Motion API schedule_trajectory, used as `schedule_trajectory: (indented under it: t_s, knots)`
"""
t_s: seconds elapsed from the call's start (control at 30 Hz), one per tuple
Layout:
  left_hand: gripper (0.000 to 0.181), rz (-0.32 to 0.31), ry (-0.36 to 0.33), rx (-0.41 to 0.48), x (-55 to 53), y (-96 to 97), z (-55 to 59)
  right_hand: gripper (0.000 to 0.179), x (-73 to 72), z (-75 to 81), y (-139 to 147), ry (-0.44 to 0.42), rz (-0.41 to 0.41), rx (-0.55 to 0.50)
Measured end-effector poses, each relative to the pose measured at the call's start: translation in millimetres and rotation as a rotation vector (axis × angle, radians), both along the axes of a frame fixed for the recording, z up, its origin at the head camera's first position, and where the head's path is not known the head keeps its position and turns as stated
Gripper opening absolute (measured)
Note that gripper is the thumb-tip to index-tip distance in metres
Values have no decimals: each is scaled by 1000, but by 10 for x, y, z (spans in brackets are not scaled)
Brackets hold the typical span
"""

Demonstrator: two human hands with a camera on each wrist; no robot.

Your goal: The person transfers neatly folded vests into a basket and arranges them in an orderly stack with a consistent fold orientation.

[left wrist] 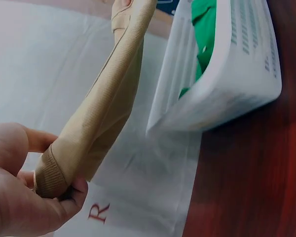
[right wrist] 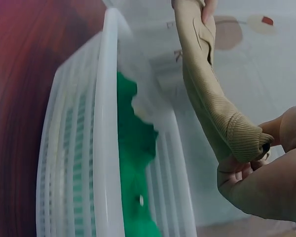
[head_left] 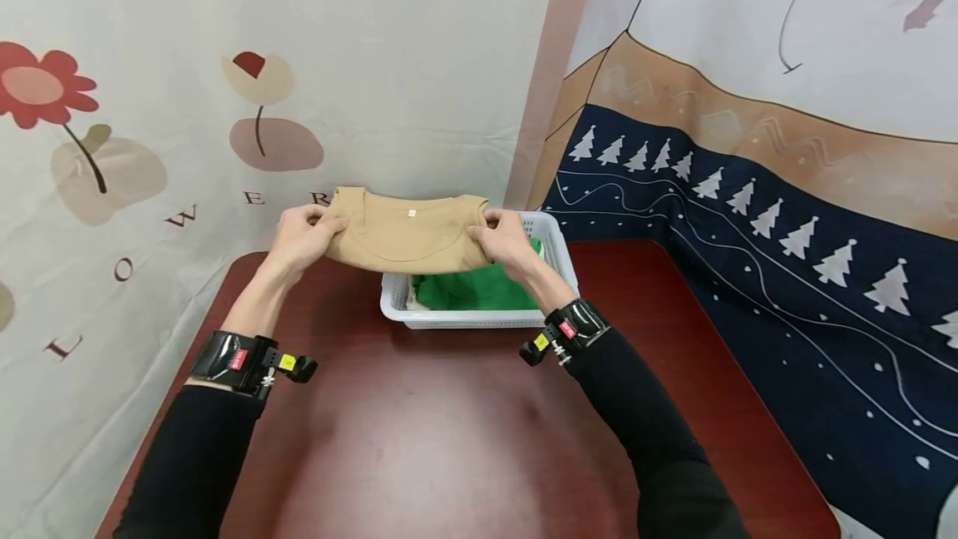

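Observation:
A folded tan shirt (head_left: pixel 409 231) is held up above the back of the table, stretched between both hands, with its neckline and a small white label facing me. My left hand (head_left: pixel 303 235) pinches its left end; in the left wrist view the thumb and fingers of the left hand (left wrist: pixel 27 190) grip a ribbed edge. The right hand (head_left: pixel 507 238) pinches the other end, and the right wrist view shows that hand (right wrist: pixel 266 175) gripping ribbed fabric. Just below and behind the shirt stands a white plastic basket (head_left: pixel 479 319), partly covered by it. Green cloth (head_left: pixel 475 289) lies inside.
The dark red table (head_left: pixel 419 422) stretches toward me in front of the basket. A pale curtain with flower prints (head_left: pixel 404 65) hangs at the back and left. On the right is a navy cloth with white trees (head_left: pixel 763 289).

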State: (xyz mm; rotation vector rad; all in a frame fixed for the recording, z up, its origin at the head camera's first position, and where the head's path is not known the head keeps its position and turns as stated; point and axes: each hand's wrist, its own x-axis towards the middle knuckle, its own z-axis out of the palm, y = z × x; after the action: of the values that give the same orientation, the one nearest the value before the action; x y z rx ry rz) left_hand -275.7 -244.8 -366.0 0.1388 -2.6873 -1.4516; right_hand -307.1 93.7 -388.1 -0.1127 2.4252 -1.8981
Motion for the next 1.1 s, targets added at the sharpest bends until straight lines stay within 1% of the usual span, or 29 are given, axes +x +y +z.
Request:
schedule_trajectory:
  t_s: [0.03, 0.1, 0.13, 0.23, 0.3, 0.43, 0.6, 0.67, 0.7, 0.8, 0.93, 1.0, 1.1]
  knots:
    - [45, -11, 0, 9, -15, 43, -3, 13, -8, -6, 52, 3, -3, 2]
    - [45, -34, -3, 28, -38, 128, -11, 5, -16, -6, 153, 0, -10, 7]
    - [45, -47, -6, 38, -45, 169, -16, 4, -19, -4, 202, -5, -11, 9]
    - [46, -77, -8, 53, -68, 289, -39, 27, -34, 2, 349, -24, -25, 42]
    - [45, -95, -10, 61, -86, 367, -58, 37, -48, 7, 443, -36, -34, 60]
    - [42, -113, 1, 64, -130, 510, -100, 44, -76, -4, 613, -46, -42, 90]
    - [43, -141, -22, 57, -179, 658, -177, 48, -105, -40, 782, -48, -52, 132]
    - [44, -156, -34, 55, -191, 709, -218, 51, -113, -58, 837, -61, -60, 131]
    - [44, -165, -36, 52, -194, 731, -239, 50, -115, -67, 859, -68, -63, 132]
    - [35, -182, -33, 49, -204, 791, -311, 45, -132, -111, 915, -78, -76, 138]
    - [22, -204, -30, 40, -217, 867, -403, 29, -159, -203, 978, -79, -90, 158]
    - [18, -208, -39, 23, -228, 905, -450, 22, -162, -251, 1010, -75, -91, 188]
    - [21, -211, -64, -19, -252, 958, -517, 15, -145, -307, 1046, -63, -100, 265]
